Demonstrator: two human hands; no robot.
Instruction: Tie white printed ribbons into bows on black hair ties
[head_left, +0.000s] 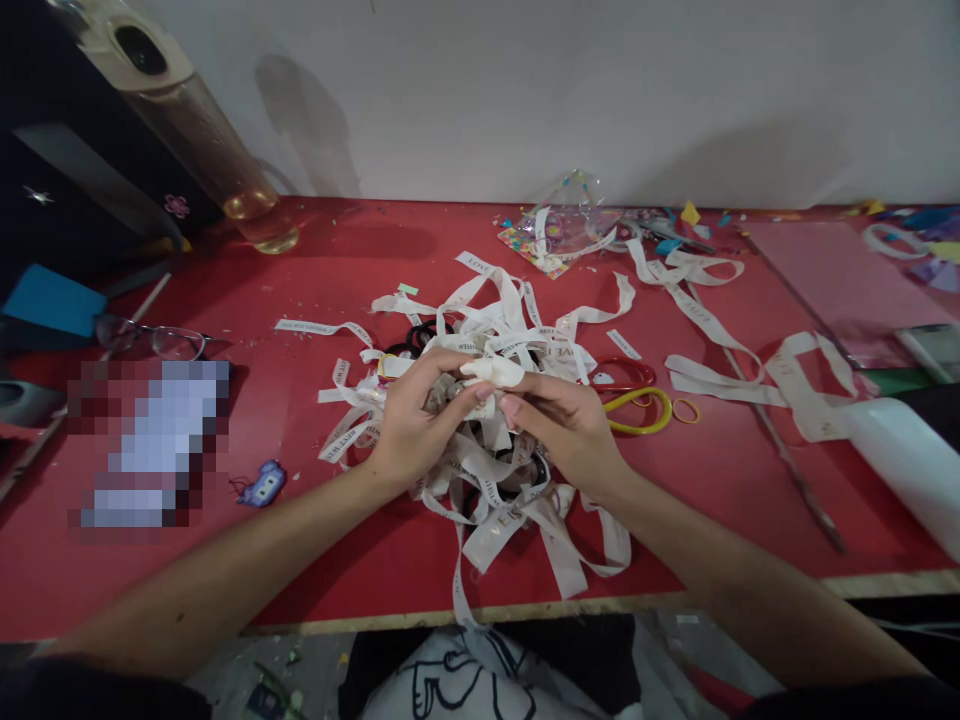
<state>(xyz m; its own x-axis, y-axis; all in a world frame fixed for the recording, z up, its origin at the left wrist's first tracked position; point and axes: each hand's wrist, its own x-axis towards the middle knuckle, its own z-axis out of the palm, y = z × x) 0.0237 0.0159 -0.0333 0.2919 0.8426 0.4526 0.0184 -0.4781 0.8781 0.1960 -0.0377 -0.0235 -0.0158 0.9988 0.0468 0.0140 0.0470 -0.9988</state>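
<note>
The head view is showing both bare hands working close together over the middle of the pile: the left hand (416, 420) and right hand (570, 430) are pinching a bunched white ribbon (491, 372) between thumbs and fingers, nearly meeting. The ribbon is probably handling as light, limp and a little slippery, easily creasing; a firm fingertip pinch right at the bunch is likely serving better than holding a loose tail. Beneath, a tangle of printed ribbons (510, 525) is spreading, one tail hanging over the front edge (360, 626) of the red table (322, 590). On the right, a yellow loop handle (666, 405) is lying near the hand; on the left, more room is showing toward the small blue trinket (266, 484).
</note>
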